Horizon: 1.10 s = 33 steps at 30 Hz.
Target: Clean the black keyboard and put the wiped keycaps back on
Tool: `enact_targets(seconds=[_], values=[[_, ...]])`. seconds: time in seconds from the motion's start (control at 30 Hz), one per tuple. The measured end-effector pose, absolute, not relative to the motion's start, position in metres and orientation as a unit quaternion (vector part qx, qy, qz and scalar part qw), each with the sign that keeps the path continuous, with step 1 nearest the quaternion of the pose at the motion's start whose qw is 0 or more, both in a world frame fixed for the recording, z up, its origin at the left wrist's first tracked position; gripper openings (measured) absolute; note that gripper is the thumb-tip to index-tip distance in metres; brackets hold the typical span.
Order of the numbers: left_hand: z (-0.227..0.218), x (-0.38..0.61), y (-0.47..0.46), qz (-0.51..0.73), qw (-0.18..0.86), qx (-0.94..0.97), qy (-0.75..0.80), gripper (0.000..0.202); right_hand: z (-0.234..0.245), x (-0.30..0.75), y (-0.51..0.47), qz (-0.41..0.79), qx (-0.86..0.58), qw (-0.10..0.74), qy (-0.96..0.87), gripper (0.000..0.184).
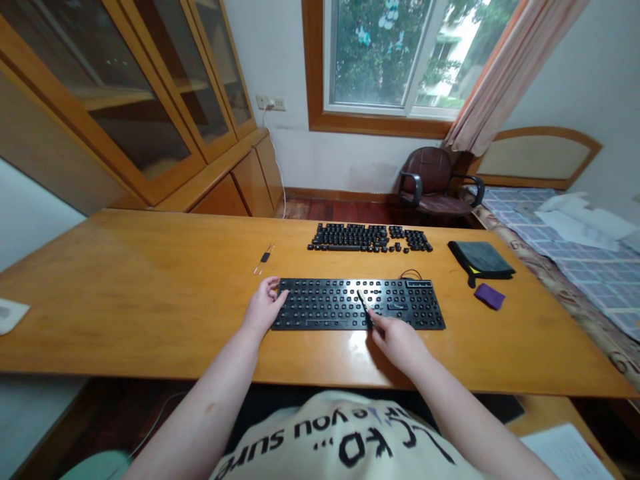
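Observation:
A black keyboard (325,304) with its keycaps off lies flat on the wooden table, its bare switch posts showing. My left hand (264,305) grips its left end, thumb on top and fingers curled around the edge. In my right hand (395,339) is a slim brush (363,301), pinched between thumb and fingers. The brush slants up and left over the middle of the keyboard, its tip among the switches; whether it touches them I cannot tell. Behind the keyboard, removed black keycaps (350,237) are laid out in rows. A wire keycap puller (265,257) rests to their left.
On the right lie a folded dark grey cloth (481,259) and a small purple cloth (490,297). The keyboard's cable (411,273) loops at its back edge. A white object (11,315) sits at the far left. Beyond the table stands an office chair (430,180).

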<state>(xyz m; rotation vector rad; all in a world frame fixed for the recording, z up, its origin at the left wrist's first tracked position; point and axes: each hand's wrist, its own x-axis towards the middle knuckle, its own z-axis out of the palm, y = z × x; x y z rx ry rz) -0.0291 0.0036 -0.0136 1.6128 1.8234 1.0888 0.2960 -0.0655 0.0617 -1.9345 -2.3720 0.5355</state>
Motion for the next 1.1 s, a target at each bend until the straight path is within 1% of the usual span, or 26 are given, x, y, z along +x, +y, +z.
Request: enact_targets(seconds=[0.2,0.43,0.53,0.77,0.9,1.0,1.1], values=[[-0.016,-0.029,0.004,0.41,0.248,0.585,0.654,0.042,0.074,0.301,-0.083,0.156,-0.6,-0.033,-0.784,0.047],[-0.01,-0.027,0.002,0.406,0.239,0.587,0.659,0.038,0.067,0.295,-0.085,0.169,-0.6,0.005,-0.782,0.047],[-0.013,-0.029,0.004,0.411,0.237,0.58,0.662,0.039,0.063,0.286,-0.08,0.169,-0.6,0.002,-0.782,0.048],[-0.016,-0.03,0.005,0.419,0.226,0.576,0.665,0.037,0.07,0.288,-0.094,0.155,-0.587,-0.083,-0.79,0.048],[-0.016,-0.031,0.005,0.416,0.221,0.576,0.668,0.036,0.086,0.306,-0.106,0.174,-0.594,-0.115,-0.777,0.047],[-0.016,-0.031,0.006,0.421,0.224,0.574,0.665,0.036,0.104,0.322,-0.105,0.205,-0.597,-0.091,-0.77,0.04],[-0.016,-0.031,0.006,0.422,0.234,0.573,0.662,0.036,0.111,0.326,-0.093,0.2,-0.618,-0.029,-0.76,0.042]])
